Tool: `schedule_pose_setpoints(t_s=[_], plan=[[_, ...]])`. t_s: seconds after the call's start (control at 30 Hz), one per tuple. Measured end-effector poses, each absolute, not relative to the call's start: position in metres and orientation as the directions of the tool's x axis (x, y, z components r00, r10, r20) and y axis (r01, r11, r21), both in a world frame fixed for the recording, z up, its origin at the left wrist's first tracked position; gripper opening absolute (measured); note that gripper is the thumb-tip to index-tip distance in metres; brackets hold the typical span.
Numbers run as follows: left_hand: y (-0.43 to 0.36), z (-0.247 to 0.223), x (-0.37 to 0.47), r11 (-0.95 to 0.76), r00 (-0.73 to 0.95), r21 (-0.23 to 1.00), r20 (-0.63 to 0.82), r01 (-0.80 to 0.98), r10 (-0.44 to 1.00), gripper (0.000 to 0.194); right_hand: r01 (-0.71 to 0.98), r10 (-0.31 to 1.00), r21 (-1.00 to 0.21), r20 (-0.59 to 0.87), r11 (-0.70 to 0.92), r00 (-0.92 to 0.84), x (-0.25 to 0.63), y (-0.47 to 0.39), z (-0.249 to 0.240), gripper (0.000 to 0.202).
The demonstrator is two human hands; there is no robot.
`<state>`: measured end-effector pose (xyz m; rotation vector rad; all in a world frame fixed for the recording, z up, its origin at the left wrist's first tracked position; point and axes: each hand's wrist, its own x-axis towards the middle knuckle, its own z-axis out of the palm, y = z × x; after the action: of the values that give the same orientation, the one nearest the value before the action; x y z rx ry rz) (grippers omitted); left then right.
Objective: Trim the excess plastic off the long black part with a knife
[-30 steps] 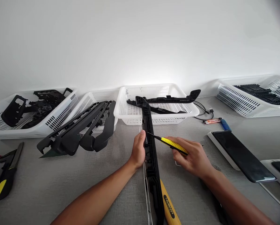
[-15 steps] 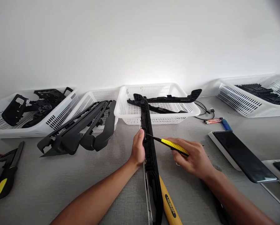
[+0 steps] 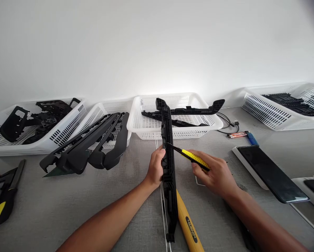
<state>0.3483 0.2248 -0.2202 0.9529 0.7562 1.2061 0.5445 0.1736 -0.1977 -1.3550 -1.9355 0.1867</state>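
Note:
My left hand [image 3: 156, 166] is closed around the left side of a long black plastic trim piece [image 3: 168, 164], which points away from me with its ribbed inner side up. In my right hand [image 3: 216, 171] is a yellow-and-black utility knife [image 3: 195, 159], its thin tip at the upper middle of the trim piece. Whether the blade touches the plastic I cannot tell. Beneath the piece, a yellow handle [image 3: 187, 220] with a dark label lies on the grey table. The far end of the piece overlaps the middle white basket [image 3: 175, 134] in view.
More black trim pieces [image 3: 93, 140] rest across a second basket at left. Another basket [image 3: 45, 140] holds dark plastic parts, and one [image 3: 267, 112] stands at far right. A phone [image 3: 272, 173], a lighter [image 3: 237, 135], a cable [image 3: 226, 120] and a black-yellow tool [image 3: 7, 199] are on the table.
The trim piece has shifted up and slightly, its lower end now showing in view. The knife tip sits a little higher, and both hands keep their hold.

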Motion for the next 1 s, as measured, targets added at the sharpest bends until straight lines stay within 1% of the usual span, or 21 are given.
schedule_pose_setpoints(t_s=[0.07,0.2,0.3,0.47,0.6,0.77,1.0], plan=[[0.2242,-0.2192,0.3483,0.062,0.185,0.917,0.014,-0.395,0.983,0.040,0.753,0.856,-0.505,0.496,0.422,-0.147,0.5446,0.1736,-0.1973,0.035],[0.2244,-0.2199,0.3493,0.096,0.153,0.921,-0.041,-0.378,0.987,0.042,0.727,0.838,-0.497,0.509,0.474,-0.198,0.5449,0.1726,-0.1953,0.036],[0.2245,-0.2183,0.3491,0.081,0.145,0.928,-0.030,-0.363,0.989,0.042,0.739,0.844,-0.492,0.499,0.461,-0.194,0.5447,0.1722,-0.1942,0.036],[0.2234,-0.2114,0.3463,0.061,0.260,0.947,0.024,-0.317,0.965,0.027,0.777,0.871,-0.486,0.467,0.400,-0.156,0.5454,0.1737,-0.1959,0.035],[0.2234,-0.2106,0.3467,0.057,0.207,0.959,0.002,-0.278,0.978,0.022,0.791,0.866,-0.478,0.484,0.381,-0.125,0.5468,0.1747,-0.1975,0.032],[0.2235,-0.2129,0.3488,0.080,0.173,0.957,-0.031,-0.281,0.985,0.025,0.730,0.836,-0.489,0.509,0.478,-0.206,0.5471,0.1731,-0.1948,0.031],[0.2237,-0.2100,0.3485,0.077,0.202,0.954,-0.018,-0.289,0.979,0.024,0.709,0.828,-0.491,0.505,0.506,-0.242,0.5449,0.1709,-0.1933,0.035]])
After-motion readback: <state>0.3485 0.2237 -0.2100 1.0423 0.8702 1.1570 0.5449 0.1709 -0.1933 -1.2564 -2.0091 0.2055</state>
